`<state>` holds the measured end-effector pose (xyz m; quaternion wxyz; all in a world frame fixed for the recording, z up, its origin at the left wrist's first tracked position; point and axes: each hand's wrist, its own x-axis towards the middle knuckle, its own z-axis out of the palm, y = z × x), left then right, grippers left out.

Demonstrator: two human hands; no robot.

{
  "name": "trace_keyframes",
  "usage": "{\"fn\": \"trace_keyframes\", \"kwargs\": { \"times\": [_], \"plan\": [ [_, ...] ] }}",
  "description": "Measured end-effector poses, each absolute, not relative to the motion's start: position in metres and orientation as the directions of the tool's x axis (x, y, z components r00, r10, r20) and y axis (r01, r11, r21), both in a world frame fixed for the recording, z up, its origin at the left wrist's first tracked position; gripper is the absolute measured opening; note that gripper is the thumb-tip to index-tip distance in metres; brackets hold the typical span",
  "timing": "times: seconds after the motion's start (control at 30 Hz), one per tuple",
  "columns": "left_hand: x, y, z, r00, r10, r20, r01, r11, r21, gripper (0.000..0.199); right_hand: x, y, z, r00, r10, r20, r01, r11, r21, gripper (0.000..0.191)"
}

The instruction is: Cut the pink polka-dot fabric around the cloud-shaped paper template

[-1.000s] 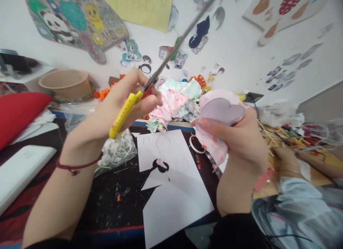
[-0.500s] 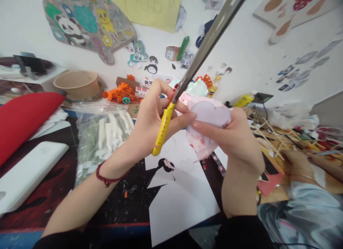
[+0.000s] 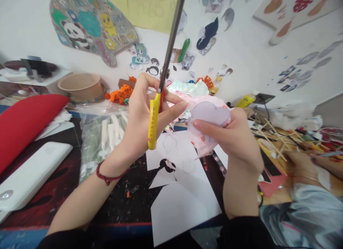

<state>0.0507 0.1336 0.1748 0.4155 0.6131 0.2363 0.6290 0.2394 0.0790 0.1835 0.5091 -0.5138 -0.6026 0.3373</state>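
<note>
My left hand [image 3: 146,116] is closed around the handle of a pair of scissors [image 3: 153,123] with yellow and red grips. Their long metal blades point up, away from the cloth. Its thumb and index fingertip come together just left of the cloth. My right hand [image 3: 233,138] pinches a pale cloud-shaped paper cutout [image 3: 207,113] against a pink patterned cloth [image 3: 199,141], thumb on top. The cloth's lower edge hangs below that thumb. White paper sheets [image 3: 184,206], one with faint pencilled outlines, lie on the dark table underneath.
A clear bag of white and green pieces [image 3: 93,145] lies left, beside a white power bank [image 3: 37,174] and a red object [image 3: 29,123]. Orange flowers [image 3: 122,95] and a round tan container [image 3: 80,86] stand behind. Another person's arm [image 3: 302,170] and thin wooden sticks [image 3: 274,138] are at right.
My left hand has moved left, off the cutout and cloth, and the scissors have swung more upright. My right hand still holds the cutout and cloth in about the same place.
</note>
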Motion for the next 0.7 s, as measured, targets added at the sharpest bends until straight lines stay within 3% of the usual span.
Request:
{"fn": "trace_keyframes", "kwargs": {
  "times": [0.23, 0.43, 0.57, 0.7],
  "plan": [
    [0.053, 0.129, 0.175, 0.228, 0.820, 0.526, -0.265, -0.467, 0.843, 0.043, 0.243, 0.081, 0.182, -0.017, 0.980, 0.200, 0.242, 0.198, -0.950, 0.025],
    [0.051, 0.125, 0.175, 0.187, 0.820, 0.540, -0.270, -0.486, 0.831, 0.047, 0.244, 0.085, 0.182, -0.082, 0.967, 0.240, 0.209, 0.252, -0.945, 0.018],
    [0.049, 0.125, 0.178, 0.151, 0.826, 0.543, -0.260, -0.497, 0.828, 0.043, 0.251, 0.092, 0.182, -0.088, 0.948, 0.305, 0.164, 0.316, -0.934, 0.017],
    [0.049, 0.123, 0.179, 0.086, 0.833, 0.546, -0.260, -0.510, 0.820, 0.045, 0.256, 0.103, 0.177, -0.034, 0.868, 0.496, 0.108, 0.497, -0.861, 0.020]
  ]
}}
